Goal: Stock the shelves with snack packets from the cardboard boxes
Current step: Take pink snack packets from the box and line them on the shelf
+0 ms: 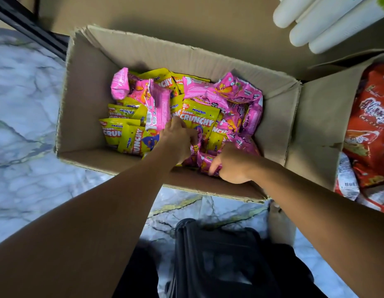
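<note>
An open cardboard box stands on the floor below me, holding several yellow snack packets and several pink snack packets. Both my hands are inside it near the front wall. My left hand has its fingers curled round a pink packet in the pile. My right hand grips another pink packet at the box's front. The fingertips of both hands are partly hidden among the packets.
A second cardboard box on the right holds red snack packets. Stacks of white cups lie at the top right. A dark frame runs along the top left. Marble-patterned floor spreads to the left. A black object sits below.
</note>
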Available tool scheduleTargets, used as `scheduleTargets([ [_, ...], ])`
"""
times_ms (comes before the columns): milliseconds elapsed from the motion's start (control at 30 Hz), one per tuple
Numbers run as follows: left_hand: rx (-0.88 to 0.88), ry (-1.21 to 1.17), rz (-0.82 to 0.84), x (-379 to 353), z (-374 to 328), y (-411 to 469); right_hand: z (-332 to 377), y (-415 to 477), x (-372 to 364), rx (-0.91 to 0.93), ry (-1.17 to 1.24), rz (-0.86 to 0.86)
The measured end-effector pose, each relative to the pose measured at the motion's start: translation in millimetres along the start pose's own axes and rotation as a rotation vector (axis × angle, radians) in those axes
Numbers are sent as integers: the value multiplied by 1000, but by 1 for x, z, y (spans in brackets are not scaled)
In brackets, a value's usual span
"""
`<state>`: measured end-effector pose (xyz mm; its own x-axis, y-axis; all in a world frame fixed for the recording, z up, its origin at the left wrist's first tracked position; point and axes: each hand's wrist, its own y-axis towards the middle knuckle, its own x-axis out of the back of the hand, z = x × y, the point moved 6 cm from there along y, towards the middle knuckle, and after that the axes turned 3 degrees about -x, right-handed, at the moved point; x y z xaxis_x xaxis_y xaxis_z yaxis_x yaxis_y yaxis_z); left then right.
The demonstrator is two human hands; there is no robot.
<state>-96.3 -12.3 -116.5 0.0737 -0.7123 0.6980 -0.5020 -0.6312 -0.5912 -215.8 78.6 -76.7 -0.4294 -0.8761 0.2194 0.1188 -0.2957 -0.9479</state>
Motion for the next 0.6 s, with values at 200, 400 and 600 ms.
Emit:
scheduleTargets([
  [200,56,12,-6,12,9,-19,4,-3,1,-34,-116,-54],
  [400,49,-44,-118,55,23,-54,6,-19,10,55,-49,-174],
  [600,107,-119,-238,69,49,-62,33,4,4,148,-108,-230],
])
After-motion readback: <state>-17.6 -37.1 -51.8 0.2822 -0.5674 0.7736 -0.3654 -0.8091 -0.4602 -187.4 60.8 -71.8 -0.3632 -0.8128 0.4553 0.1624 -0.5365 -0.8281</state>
